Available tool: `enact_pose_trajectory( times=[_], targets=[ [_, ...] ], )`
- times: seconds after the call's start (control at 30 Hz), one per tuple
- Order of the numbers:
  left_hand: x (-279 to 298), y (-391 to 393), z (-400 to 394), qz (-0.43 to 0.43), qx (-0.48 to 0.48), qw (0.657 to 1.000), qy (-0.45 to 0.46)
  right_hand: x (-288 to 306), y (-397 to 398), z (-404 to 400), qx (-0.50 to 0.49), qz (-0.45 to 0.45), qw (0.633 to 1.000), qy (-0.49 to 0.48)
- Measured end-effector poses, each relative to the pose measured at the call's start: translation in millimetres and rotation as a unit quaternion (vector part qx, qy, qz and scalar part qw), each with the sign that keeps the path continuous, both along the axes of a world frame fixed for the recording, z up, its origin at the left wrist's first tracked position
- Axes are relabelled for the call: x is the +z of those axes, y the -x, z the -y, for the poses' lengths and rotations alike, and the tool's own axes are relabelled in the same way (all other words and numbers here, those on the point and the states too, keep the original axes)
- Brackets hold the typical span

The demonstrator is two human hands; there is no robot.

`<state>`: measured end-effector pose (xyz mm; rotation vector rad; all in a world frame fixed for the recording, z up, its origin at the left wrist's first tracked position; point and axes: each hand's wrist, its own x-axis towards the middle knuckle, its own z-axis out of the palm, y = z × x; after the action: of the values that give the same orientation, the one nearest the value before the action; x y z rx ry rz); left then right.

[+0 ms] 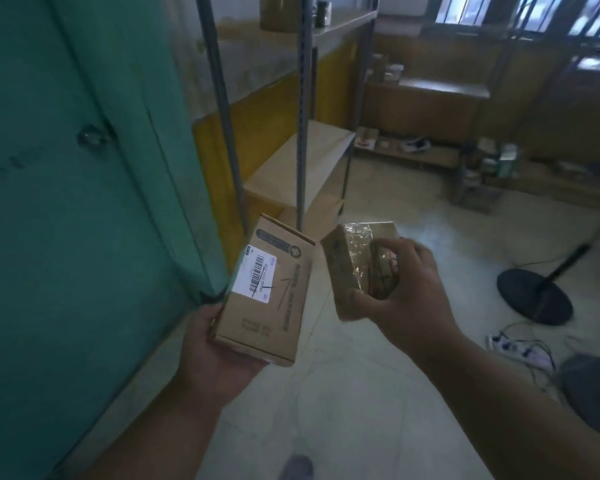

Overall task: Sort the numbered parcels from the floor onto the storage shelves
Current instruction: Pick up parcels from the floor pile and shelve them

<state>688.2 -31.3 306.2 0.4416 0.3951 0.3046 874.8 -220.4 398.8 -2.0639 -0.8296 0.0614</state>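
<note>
Mid-task: left hand [219, 355] cups the labelled carton [265, 292] from beneath, fingers curled under its lower end; right hand [404, 292], at 3 o'clock of it, has fingers and thumb clamped round the taped parcel [349, 268] — both parcels off the floor, neither shelved. Storage shelves [303, 161] stand at 12 o'clock, the lower board bare. The blurred top shelf possibly holds some items — so both placements remain.

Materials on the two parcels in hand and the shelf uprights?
Left parcel: plain matte brown cardboard with folded flaps, and a glossy white barcode label, likely paper. Right parcel: brown cardboard wrapped in clear tape or film, which glints and wrinkles. Shelf uprights: grey perforated angle posts, probably painted or galvanised steel; blur leaves the finish open.
</note>
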Motion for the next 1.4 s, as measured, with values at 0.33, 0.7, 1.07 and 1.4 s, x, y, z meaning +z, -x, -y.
enact_pose_trajectory(
  times=[0.33, 0.7, 1.07, 1.4],
  targets=[
    [23.6, -281.3, -7.1, -0.006, -0.094, 0.995, -0.021, 11.3, -218.9, 34.5, -0.139, -0.003, 0.99, 0.01],
    [8.6, -500.4, -36.4, 0.018, -0.029, 0.999, 0.002, 9.0, -495.9, -12.7, -0.053, -0.026, 0.998, 0.015],
    [5.5, -632.4, -139.1, 0.025, 0.131, 0.989, 0.064, -11.2, -662.9, -195.8, 0.093, -0.067, 0.993, 0.032],
    [-4.7, -702.3, -183.6, 0.007, 0.275, 0.96, 0.051, -23.8, -774.1, -330.7, 0.247, -0.022, 0.965, 0.088]
  ],
)
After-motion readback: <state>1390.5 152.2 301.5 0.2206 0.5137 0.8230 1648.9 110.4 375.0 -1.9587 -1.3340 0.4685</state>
